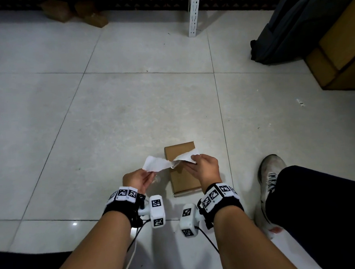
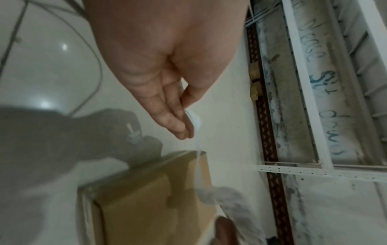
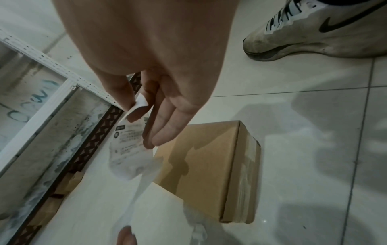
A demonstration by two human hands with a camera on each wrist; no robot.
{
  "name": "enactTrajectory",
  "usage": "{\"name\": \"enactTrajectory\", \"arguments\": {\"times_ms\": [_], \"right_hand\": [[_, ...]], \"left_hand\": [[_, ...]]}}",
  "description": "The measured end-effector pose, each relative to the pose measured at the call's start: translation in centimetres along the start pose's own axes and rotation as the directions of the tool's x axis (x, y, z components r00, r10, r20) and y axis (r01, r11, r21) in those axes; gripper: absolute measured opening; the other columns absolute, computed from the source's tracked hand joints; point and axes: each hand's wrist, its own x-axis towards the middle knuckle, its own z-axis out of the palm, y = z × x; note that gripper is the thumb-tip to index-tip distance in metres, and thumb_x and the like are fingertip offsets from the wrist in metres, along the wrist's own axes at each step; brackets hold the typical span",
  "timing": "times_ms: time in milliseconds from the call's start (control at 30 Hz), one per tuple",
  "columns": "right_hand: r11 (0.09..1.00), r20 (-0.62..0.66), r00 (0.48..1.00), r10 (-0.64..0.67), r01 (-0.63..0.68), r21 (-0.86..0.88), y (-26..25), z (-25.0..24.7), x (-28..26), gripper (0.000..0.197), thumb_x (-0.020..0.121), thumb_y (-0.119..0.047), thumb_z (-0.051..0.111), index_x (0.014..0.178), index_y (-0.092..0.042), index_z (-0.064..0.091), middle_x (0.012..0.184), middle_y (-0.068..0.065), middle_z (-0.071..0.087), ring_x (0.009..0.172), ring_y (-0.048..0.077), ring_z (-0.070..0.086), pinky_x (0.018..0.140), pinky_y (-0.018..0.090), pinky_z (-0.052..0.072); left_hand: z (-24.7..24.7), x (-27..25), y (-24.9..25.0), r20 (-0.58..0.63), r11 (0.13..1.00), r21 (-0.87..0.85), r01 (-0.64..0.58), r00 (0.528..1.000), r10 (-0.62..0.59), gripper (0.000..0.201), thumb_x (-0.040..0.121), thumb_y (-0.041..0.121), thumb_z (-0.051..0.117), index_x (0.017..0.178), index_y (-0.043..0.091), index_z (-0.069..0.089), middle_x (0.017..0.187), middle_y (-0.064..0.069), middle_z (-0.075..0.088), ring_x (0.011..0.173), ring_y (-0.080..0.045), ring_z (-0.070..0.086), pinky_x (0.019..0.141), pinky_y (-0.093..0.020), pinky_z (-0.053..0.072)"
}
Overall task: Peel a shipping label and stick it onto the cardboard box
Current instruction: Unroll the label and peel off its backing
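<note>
Low in the frame's centre, the shipping label [image 1: 185, 157] is pinched by the right hand [image 1: 204, 169] and its backing paper [image 1: 156, 163] by the left hand [image 1: 136, 179], above the cardboard box [image 1: 183, 177] on the floor [image 1: 107, 109]. Label print is illegible. "Sit down" is written on the wall [image 2: 326, 92].

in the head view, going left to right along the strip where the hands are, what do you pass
left hand → peeled backing strip → cardboard box → right hand → white sneaker

Label [image 3: 127, 145] print blurred, unreadable; right hand [image 1: 204, 167] hides part of box [image 1: 182, 176].
</note>
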Motion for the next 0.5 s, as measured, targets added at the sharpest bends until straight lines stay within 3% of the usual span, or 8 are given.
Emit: {"name": "enactTrajectory", "arguments": {"times_ms": [67,133,200,300,333,400,433,500], "right_hand": [[1.0,-0.019,1.0,-0.009,0.009,-0.017,0.4,-0.1,0.2,0.018,0.09,0.01,0.055,0.073,0.005,0.058,0.075,0.02,0.064,0.083,0.041,0.071,0.083,0.044,0.062],[0.996,-0.037,0.998,-0.049,0.046,-0.074,0.7,0.1,0.4,0.016,0.087,0.006,0.058,0.071,0.005,0.059,0.077,0.021,0.062,0.083,0.038,0.069,0.081,0.042,0.063],[0.99,-0.049,0.996,-0.072,0.066,-0.122,1.0,0.5,0.3,0.02,0.085,0.003,0.06,0.066,0.002,0.06,0.072,0.017,0.062,0.081,0.036,0.069,0.079,0.041,0.063],[0.983,-0.057,0.995,-0.088,0.077,-0.166,0.6,1.1,-0.3,0.023,0.086,0.006,0.06,0.064,0.001,0.06,0.062,0.009,0.061,0.069,0.028,0.067,0.06,0.025,0.059],[0.981,-0.055,0.994,-0.097,0.086,-0.175,0.5,1.1,-0.3,0.022,0.086,0.006,0.06,0.065,0.001,0.059,0.062,0.009,0.06,0.067,0.026,0.066,0.057,0.022,0.057],[0.98,-0.054,0.994,-0.098,0.087,-0.178,0.5,1.3,-0.4,0.016,0.085,0.004,0.06,0.069,0.002,0.059,0.067,0.011,0.059,0.068,0.028,0.065,0.059,0.025,0.058],[0.979,-0.056,0.994,-0.097,0.085,-0.186,0.5,1.4,-0.6,0.013,0.084,0.003,0.061,0.071,0.002,0.061,0.07,0.013,0.058,0.069,0.03,0.064,0.06,0.029,0.059],[0.975,-0.072,0.993,-0.096,0.079,-0.208,0.4,1.4,-0.9,0.015,0.081,0.0,0.064,0.066,-0.003,0.064,0.069,0.013,0.06,0.072,0.032,0.063,0.071,0.045,0.063]], "left_hand": [[-1.5,1.1,0.3,-0.039,0.987,0.156,-0.034,0.998,0.04,0.02,0.101,0.015,0.047,0.09,0.002,0.058,0.089,-0.01,0.078,0.114,-0.031,0.068,0.072,-0.023,0.058],[-2.9,1.1,-0.1,-0.053,0.889,0.448,-0.091,0.99,0.128,0.045,0.096,0.048,0.047,0.093,0.007,0.066,0.094,-0.003,0.08,0.106,-0.025,0.072,0.08,-0.025,0.055],[-3.9,1.1,-0.5,-0.106,0.693,0.71,-0.127,0.953,0.283,0.051,0.095,0.055,0.046,0.097,0.01,0.071,0.097,-0.006,0.078,0.098,-0.027,0.073,0.078,-0.028,0.053],[-4.3,1.5,-0.6,-0.095,0.572,0.811,-0.122,0.937,0.335,0.055,0.098,0.056,0.04,0.098,0.012,0.073,0.096,-0.006,0.077,0.096,-0.027,0.072,0.068,-0.026,0.045],[-4.3,1.8,-0.7,-0.133,0.611,0.786,-0.099,0.937,0.322,0.054,0.098,0.054,0.041,0.1,0.011,0.073,0.094,-0.005,0.077,0.097,-0.027,0.072,0.064,-0.025,0.041],[-4.5,2.1,-0.4,-0.16,0.897,0.427,-0.117,0.966,0.202,0.038,0.097,0.034,0.054,0.108,0.001,0.071,0.077,-0.003,0.076,0.102,-0.03,0.071,0.065,-0.023,0.047],[-4.5,2.4,-0.2,-0.161,0.927,0.354,-0.123,0.969,0.19,0.029,0.092,0.016,0.062,0.108,-0.008,0.069,0.066,-0.004,0.072,0.103,-0.034,0.071,0.07,-0.027,0.057],[-4.4,2.4,-0.1,-0.229,0.908,0.392,-0.144,0.941,0.248,0.016,0.076,-0.002,0.065,0.086,-0.01,0.072,0.061,-0.014,0.069,0.092,-0.04,0.075,0.08,-0.042,0.062]]}}
